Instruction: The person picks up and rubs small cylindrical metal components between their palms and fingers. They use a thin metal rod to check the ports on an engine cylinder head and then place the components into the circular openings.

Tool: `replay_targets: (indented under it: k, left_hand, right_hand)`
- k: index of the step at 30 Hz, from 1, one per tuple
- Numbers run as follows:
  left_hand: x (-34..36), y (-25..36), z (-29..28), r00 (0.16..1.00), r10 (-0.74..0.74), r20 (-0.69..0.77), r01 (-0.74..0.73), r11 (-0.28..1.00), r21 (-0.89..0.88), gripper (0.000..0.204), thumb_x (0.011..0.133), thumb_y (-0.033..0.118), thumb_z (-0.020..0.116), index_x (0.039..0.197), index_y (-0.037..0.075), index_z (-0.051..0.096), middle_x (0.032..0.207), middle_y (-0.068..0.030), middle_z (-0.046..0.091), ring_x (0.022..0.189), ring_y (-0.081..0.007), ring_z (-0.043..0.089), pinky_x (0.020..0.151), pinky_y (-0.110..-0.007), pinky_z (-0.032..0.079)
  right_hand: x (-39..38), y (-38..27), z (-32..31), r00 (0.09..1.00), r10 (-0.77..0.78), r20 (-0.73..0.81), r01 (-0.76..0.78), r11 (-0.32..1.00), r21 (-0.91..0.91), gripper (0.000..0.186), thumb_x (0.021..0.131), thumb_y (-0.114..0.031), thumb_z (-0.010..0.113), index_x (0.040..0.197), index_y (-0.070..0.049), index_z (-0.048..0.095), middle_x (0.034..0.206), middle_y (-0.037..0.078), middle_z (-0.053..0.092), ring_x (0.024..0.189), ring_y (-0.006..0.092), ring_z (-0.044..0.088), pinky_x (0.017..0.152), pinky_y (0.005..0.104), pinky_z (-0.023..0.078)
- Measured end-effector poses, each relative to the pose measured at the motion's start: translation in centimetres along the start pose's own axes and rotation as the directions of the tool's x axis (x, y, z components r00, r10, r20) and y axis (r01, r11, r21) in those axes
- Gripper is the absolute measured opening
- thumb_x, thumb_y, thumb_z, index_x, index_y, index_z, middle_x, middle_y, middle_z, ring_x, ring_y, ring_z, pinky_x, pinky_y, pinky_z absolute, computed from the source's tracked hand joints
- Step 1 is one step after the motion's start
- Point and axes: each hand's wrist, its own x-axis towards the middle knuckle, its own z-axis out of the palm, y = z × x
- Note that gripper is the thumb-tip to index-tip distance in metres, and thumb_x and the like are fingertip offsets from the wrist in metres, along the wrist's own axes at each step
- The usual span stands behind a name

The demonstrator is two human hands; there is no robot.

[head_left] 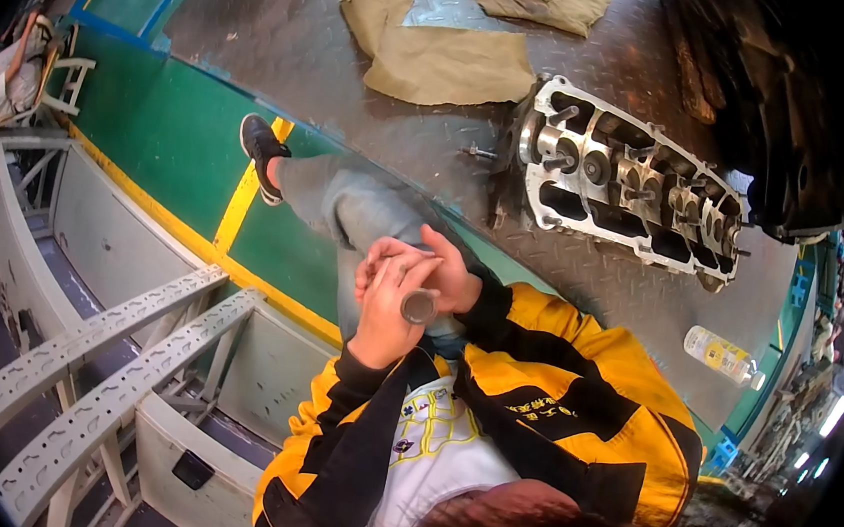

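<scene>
At the middle of the head view, my left hand (pixel 387 316) and my right hand (pixel 454 271) are together over my lap. A short, round metal part (pixel 419 306), like a cup or sleeve with a dark grey end, sits against my left hand, whose fingers are bent over toward my right palm. My right hand curls around from the other side with its thumb raised; left fingers cover most of what lies between the palms. To the right of my hands, an aluminium engine cylinder head (pixel 596 166) with studs and round bores lies on the steel tread-plate table (pixel 298 72).
Olive cloths (pixel 449 65) lie at the far side of the table. A small bolt (pixel 477 152) is beside the cylinder head, and a plastic bottle (pixel 720 355) lies at the right. Perforated metal racks (pixel 102 366) stand to my left; a person (pixel 18 88) sits beyond.
</scene>
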Motion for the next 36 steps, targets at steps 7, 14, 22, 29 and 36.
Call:
replay_targets:
  k: [7, 14, 22, 29, 36]
  left_hand:
    - [1.0, -0.9, 0.3, 1.0, -0.003, -0.025, 0.003, 1.0, -0.026, 0.026, 0.077, -0.003, 0.064, 0.103, 0.001, 0.066, 0.1, -0.0143, 0.065, 0.095, -0.0321, 0.063, 0.086, -0.037, 0.049]
    - [1.0, -2.1, 1.0, 0.997, 0.06, -0.048, -0.06, 0.998, 0.004, 0.021, 0.081, -0.001, 0.066, 0.102, -0.001, 0.066, 0.094, -0.0153, 0.068, 0.09, -0.0318, 0.065, 0.082, -0.034, 0.05]
    - [0.3, 0.5, 0.5, 0.998, 0.034, -0.056, -0.039, 0.995, -0.088, 0.012, 0.087, 0.005, 0.062, 0.097, 0.0, 0.066, 0.084, -0.0159, 0.068, 0.077, -0.0325, 0.067, 0.073, -0.035, 0.051]
    - [0.1, 3.0, 1.4, 0.989, 0.105, 0.107, -0.043, 0.881, -0.472, 0.009, 0.078, 0.008, 0.05, 0.078, 0.0, 0.053, 0.064, -0.0122, 0.053, 0.056, -0.0302, 0.054, 0.054, -0.038, 0.043]
    - [-0.4, 5.2, 2.7, 0.99, 0.086, 0.116, 0.028, 0.676, -0.736, 0.014, 0.085, 0.008, 0.043, 0.087, -0.002, 0.053, 0.066, -0.0102, 0.049, 0.058, -0.0214, 0.048, 0.058, -0.032, 0.039]
  right_hand:
    - [0.4, -0.2, 0.0, 1.0, -0.029, 0.005, 0.03, 0.998, -0.057, 0.075, 0.091, -0.073, 0.033, 0.114, -0.004, 0.052, 0.121, 0.024, 0.054, 0.121, 0.0401, 0.047, 0.105, 0.0505, 0.034]
    - [0.5, 0.0, -0.1, 0.997, -0.074, 0.019, 0.074, 0.997, -0.009, 0.08, 0.091, -0.076, 0.029, 0.112, -0.004, 0.055, 0.12, 0.022, 0.054, 0.122, 0.0393, 0.045, 0.11, 0.0534, 0.03]
    - [0.2, -0.1, 1.1, 0.999, -0.035, 0.011, 0.031, 0.966, 0.258, 0.08, 0.093, -0.075, 0.026, 0.114, -0.003, 0.054, 0.118, 0.024, 0.058, 0.116, 0.0386, 0.052, 0.104, 0.0484, 0.037]
    - [0.3, 0.3, -0.2, 1.0, 0.011, -0.015, -0.011, 1.0, 0.007, 0.079, 0.094, -0.073, 0.027, 0.116, -0.002, 0.053, 0.118, 0.021, 0.058, 0.103, 0.0311, 0.059, 0.092, 0.0446, 0.046]
    - [0.0, 0.5, -1.4, 0.998, 0.004, 0.06, -0.004, 1.0, 0.008, 0.077, 0.095, -0.071, 0.031, 0.12, -0.001, 0.052, 0.119, 0.023, 0.055, 0.103, 0.0333, 0.06, 0.092, 0.0462, 0.047]
